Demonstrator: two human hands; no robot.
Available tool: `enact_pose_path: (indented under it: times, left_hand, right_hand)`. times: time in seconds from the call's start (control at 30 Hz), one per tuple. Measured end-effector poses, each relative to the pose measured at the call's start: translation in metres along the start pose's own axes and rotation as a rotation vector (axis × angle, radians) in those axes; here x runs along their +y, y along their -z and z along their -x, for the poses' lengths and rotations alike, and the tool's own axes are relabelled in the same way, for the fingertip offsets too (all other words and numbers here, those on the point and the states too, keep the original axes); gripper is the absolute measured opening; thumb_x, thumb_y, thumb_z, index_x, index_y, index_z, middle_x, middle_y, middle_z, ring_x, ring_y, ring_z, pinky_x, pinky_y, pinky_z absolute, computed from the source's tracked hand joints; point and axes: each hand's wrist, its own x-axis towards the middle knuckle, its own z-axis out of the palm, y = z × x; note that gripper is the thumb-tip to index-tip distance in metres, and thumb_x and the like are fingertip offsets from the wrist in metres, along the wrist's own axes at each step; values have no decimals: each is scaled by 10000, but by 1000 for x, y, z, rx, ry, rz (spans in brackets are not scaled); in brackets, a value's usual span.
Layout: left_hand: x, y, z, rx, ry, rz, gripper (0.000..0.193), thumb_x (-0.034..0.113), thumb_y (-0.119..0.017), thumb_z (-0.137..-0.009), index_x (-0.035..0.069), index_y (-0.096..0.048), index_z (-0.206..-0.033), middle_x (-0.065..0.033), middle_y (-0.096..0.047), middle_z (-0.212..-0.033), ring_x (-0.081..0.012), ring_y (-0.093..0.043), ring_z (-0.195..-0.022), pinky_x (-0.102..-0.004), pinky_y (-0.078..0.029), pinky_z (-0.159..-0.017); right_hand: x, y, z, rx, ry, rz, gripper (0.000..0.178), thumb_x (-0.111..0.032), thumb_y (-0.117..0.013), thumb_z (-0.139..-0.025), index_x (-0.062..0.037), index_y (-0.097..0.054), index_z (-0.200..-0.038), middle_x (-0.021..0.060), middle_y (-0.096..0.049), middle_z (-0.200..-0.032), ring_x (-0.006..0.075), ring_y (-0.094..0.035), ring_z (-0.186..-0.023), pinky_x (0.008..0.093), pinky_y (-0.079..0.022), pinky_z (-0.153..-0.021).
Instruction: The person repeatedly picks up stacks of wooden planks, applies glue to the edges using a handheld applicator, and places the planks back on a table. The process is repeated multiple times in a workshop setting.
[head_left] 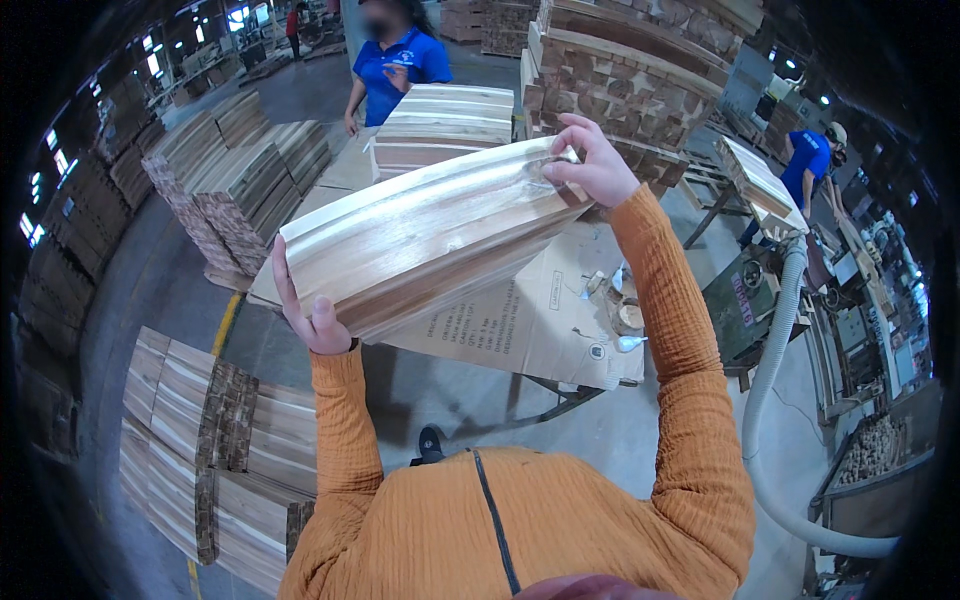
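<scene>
A wide wooden board with a pale streak along its far edge is raised in front of me, tilted, its right end farther away than its left. My left hand grips the near left corner, thumb on the upper face. At the far right end my right hand is closed round the edge, with the thumb on top. Beneath the board, a table covered with printed cardboard is partly hidden. Beyond it rises a stack of similar boards.
Small bottles and a round wooden piece lie at the table's right. Board stacks stand at left and near left. A grey hose curves down at right. One person in blue stands across the table, another works at right.
</scene>
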Motion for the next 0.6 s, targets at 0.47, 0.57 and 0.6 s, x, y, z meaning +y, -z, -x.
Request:
enact_pose_path:
  times: [0.47,0.57,0.6]
  left_hand:
    - [3,-4,4,-7,-2,29,785,419,-485,-761,-45,-286,-1362,-179,-383,-1343,-268,-430,-1194,-365,-334,-997]
    - [2,-5,2,-9,-8,32,788,427,-490,-761,-41,-288,-1362,-177,-383,-1345,-268,-429,-1195,-366,-333,-998]
    - [2,-6,2,-9,-14,25,790,431,-491,-761,-40,-289,-1362,-176,-385,-1343,-269,-430,-1194,-367,-333,-998]
  right_hand:
    - [18,6,1,13,-96,-168,533,-178,-669,-789,-102,-479,-1281,130,-379,-1365,224,-398,-1216,314,-327,-998]
    - [27,-1,11,128,97,-8,403,-229,-593,-843,-131,-540,-1230,164,-387,-1356,303,-373,-1235,358,-317,-1010]
    - [27,-4,16,171,143,1,365,-255,-566,-860,-142,-564,-1207,182,-391,-1351,340,-367,-1238,376,-315,-1013]
